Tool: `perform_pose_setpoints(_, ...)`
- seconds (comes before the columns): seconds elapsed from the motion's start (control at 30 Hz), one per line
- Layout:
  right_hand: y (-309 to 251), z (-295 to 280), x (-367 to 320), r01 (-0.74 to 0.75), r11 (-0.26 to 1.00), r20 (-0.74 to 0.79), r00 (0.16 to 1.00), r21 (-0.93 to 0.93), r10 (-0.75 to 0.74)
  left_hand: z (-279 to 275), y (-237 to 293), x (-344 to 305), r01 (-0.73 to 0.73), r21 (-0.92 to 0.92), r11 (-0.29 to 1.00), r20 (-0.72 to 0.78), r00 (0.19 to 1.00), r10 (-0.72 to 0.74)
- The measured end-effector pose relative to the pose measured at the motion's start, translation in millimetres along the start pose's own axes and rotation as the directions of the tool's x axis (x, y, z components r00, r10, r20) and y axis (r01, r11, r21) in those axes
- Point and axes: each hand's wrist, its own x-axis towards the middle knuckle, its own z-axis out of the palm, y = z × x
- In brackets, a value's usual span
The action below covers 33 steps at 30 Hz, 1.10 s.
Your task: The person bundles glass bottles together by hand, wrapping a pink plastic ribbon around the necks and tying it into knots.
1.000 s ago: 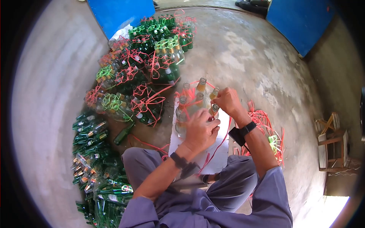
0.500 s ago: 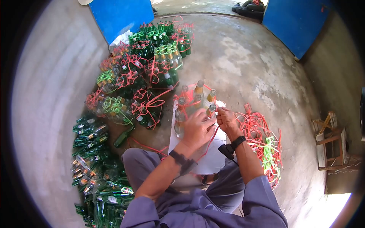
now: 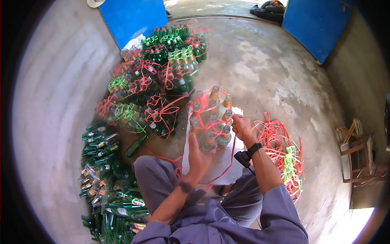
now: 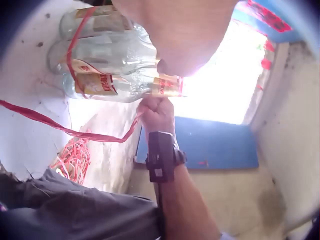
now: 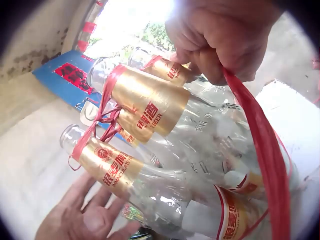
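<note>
Several clear glass beer bottles (image 3: 224, 139) with gold neck labels stand in a tight cluster, red plastic strap looped round their necks and bodies. My right hand (image 3: 242, 127) grips a length of red strap (image 5: 260, 145) beside the necks on the right side of the cluster. From that fist the strap (image 4: 75, 132) hangs in a slack curve toward the person's lap. My left hand (image 3: 199, 156) is at the near left side of the bottles; its fingers (image 5: 82, 200) look extended and spread in the right wrist view, alongside a bottle's body.
A white board (image 3: 227, 173) lies under the bottles. Red and green strap (image 3: 280, 150) is heaped at the right. Strapped bundles of bottles (image 3: 154, 81) stand at the left, with loose green bottles (image 3: 109, 183) piled nearer. A wooden stool (image 3: 357, 156) is by the right wall.
My right hand has come down and right from the bottle tops, holding the strap. My left hand has drawn back from the front necks to the cluster's near left side, uncovering the front bottles.
</note>
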Motion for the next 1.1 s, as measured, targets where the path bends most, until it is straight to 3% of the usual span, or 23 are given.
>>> perform_pose_setpoints(0.07, 0.1, 0.9, 0.6, -0.001, 1.0, -0.012, 1.0, -0.018, 0.001, 9.7, 1.3, 4.6, 0.113, -0.074, 0.991, 0.015, 0.994, -0.112)
perform_pose_setpoints(0.17, 0.5, 5.5, -4.2, -0.008, 0.999, -0.055, 0.998, -0.034, 0.006, 23.1, -1.2, 9.3, 0.188, -0.029, 0.982, -0.037, 0.981, -0.189)
perform_pose_setpoints(0.3, 3.2, 12.3, -15.5, 0.035, 0.997, -0.11, 0.993, -0.07, -0.043, 20.0, -22.9, 12.6, 0.071, 0.084, 0.994, -0.036, 0.997, -0.068)
perform_pose_setpoints(0.37, 6.3, 13.1, -23.3, 0.036, 0.996, -0.125, 0.991, -0.081, -0.046, 3.4, -27.7, 30.3, 0.093, -0.105, 0.99, 0.12, 0.99, -0.08)
perform_pose_setpoints(0.4, 8.4, 13.8, -27.1, 0.05, 0.991, -0.159, 0.985, -0.125, -0.07, -3.7, -36.9, 39.8, 0.1, -0.103, 0.99, 0.12, 0.989, -0.088)
perform_pose_setpoints(0.47, 17.5, 12.3, -30.8, 0.063, 0.984, -0.188, 0.978, -0.169, -0.095, -18.9, -59.9, 63.5, -0.034, -0.151, 0.988, 0.26, 0.963, 0.073)
perform_pose_setpoints(0.5, 25.8, 8.9, -29.9, 0.089, 0.971, -0.213, 0.967, -0.222, -0.137, -29.3, -65.9, 77.5, -0.036, -0.149, 0.988, 0.257, 0.964, 0.074)
perform_pose_setpoints(0.53, 25.6, 11.9, -33.7, 0.114, 0.955, -0.237, 0.954, -0.274, -0.182, -39.1, -70.5, 92.0, 0.092, -0.257, 0.962, 0.385, 0.923, 0.015)
perform_pose_setpoints(0.57, 22.9, 11.0, -40.6, 0.051, 0.961, -0.23, 0.966, -0.271, -0.116, -43.4, -71.8, 100.2, 0.229, -0.342, 0.911, 0.513, 0.858, -0.023)
perform_pose_setpoints(0.6, 27.8, 10.8, -38.8, 0.056, 0.962, -0.232, 0.965, -0.268, -0.121, -44.6, -68.4, 102.9, 0.224, -0.342, 0.913, 0.516, 0.857, -0.017)
perform_pose_setpoints(0.67, 37.9, 11.3, -34.2, 0.187, 0.827, -0.249, 0.898, -0.53, -0.363, -47.8, -61.3, 104.2, 0.151, -0.194, 0.969, 0.486, 0.873, -0.038)
perform_pose_setpoints(0.8, 30.9, 17.2, -42.8, 0.265, 0.751, -0.166, 0.88, -0.605, -0.445, -28.0, -71.5, 80.2, 0.25, -0.222, 0.942, 0.411, 0.901, -0.142)
perform_pose_setpoints(0.87, 35.2, 12.2, -39.5, 0.265, 0.732, -0.149, 0.882, -0.628, -0.447, -17.9, -66.6, 76.7, -0.004, -0.045, 0.999, 0.226, 0.974, 0.014)
perform_pose_setpoints(1.0, 36.6, 11.9, -35.7, 0.299, 0.697, -0.113, 0.87, -0.652, -0.479, -12.4, -65.9, 78.6, -0.016, 0.004, 1.0, 0.194, 0.981, 0.015)
perform_pose_setpoints(1.1, 29.8, 21.5, -48.8, 0.26, 0.719, -0.151, 0.879, -0.644, -0.452, -16.2, -63.9, 86.9, 0.058, -0.03, 0.998, 0.239, 0.97, -0.049)
